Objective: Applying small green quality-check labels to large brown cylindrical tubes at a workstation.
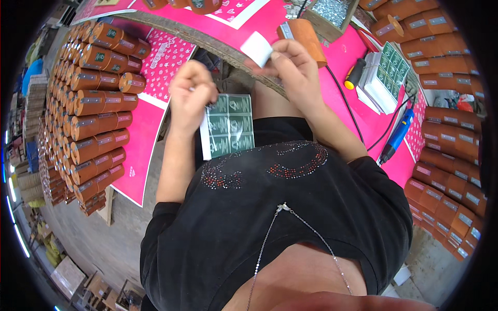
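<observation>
My right hand (296, 70) pinches a small white label (257, 49) between thumb and fingers, above the table's near edge. Just beyond that hand, an orange-brown cylinder (306, 39) with a metal plate lies on the pink table cover. My left hand (192, 90) is closed, its fingers curled together; whatever it grips is too small and blurred to make out. Below it, a sheet of green printed labels (231, 129) rests against my lap, its upper left corner close to the left hand.
Stacked orange-brown cylinders (98, 103) fill the left side; more (446, 192) stand at the right. On the pink table (342, 111) are a pile of label sheets (381, 78), a yellow-and-black screwdriver (355, 74), a corded blue tool (398, 136) and a wooden box (317, 28) of small metal parts.
</observation>
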The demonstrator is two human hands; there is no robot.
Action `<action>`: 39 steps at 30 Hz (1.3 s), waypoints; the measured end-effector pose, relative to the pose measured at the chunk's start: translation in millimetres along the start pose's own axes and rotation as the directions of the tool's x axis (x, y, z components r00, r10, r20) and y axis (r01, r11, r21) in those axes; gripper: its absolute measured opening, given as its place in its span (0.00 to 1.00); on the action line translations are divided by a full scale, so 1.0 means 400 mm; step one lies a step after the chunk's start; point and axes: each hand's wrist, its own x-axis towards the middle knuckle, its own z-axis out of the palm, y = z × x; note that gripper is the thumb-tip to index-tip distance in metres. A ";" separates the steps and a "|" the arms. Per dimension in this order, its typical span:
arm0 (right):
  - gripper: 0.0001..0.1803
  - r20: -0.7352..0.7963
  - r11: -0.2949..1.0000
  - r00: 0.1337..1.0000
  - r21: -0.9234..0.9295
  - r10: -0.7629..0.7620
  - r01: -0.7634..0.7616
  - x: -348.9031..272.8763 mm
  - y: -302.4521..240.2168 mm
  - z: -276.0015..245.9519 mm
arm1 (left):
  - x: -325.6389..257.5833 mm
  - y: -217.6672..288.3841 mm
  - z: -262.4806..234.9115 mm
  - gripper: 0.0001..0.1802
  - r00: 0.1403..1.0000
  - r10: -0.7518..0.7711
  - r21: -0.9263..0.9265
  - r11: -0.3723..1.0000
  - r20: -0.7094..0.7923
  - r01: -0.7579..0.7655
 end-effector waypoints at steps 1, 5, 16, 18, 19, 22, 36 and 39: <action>0.06 -0.008 0.875 0.970 -0.435 -0.241 0.214 -0.001 -0.003 0.000 | 0.003 -0.003 0.018 0.04 0.995 -0.079 0.076 0.994 0.066 0.074; 0.07 0.326 0.118 0.733 -0.868 -0.597 0.482 -0.006 -0.003 0.009 | 0.025 -0.008 0.093 0.06 0.973 -0.163 0.206 0.970 0.165 0.128; 0.13 0.325 0.253 0.831 -0.847 -0.452 0.469 -0.050 -0.067 -0.025 | 0.062 -0.004 0.127 0.07 0.915 -0.263 0.341 0.928 0.305 0.153; 0.07 0.129 0.542 0.916 -0.772 -0.380 0.333 -0.055 -0.080 -0.035 | 0.069 -0.012 0.135 0.09 0.882 -0.290 0.451 0.887 0.370 0.102; 0.10 0.203 0.453 0.875 -0.791 -0.439 0.410 -0.046 -0.085 -0.042 | 0.073 -0.017 0.142 0.09 0.877 -0.291 0.450 0.888 0.383 0.098; 0.08 0.206 0.489 0.926 -0.801 -0.316 0.345 -0.057 -0.114 -0.068 | 0.086 -0.030 0.168 0.07 0.826 -0.294 0.376 0.920 0.481 0.109; 0.08 -0.242 0.718 0.958 -0.640 0.151 -0.275 0.087 -0.227 -0.300 | 0.213 -0.121 0.199 0.25 0.796 -0.606 0.317 0.757 0.014 0.571; 0.08 -0.267 0.769 0.955 -0.581 0.128 -0.266 0.095 -0.199 -0.311 | 0.231 -0.145 0.211 0.37 0.791 -0.612 0.340 0.744 0.000 0.575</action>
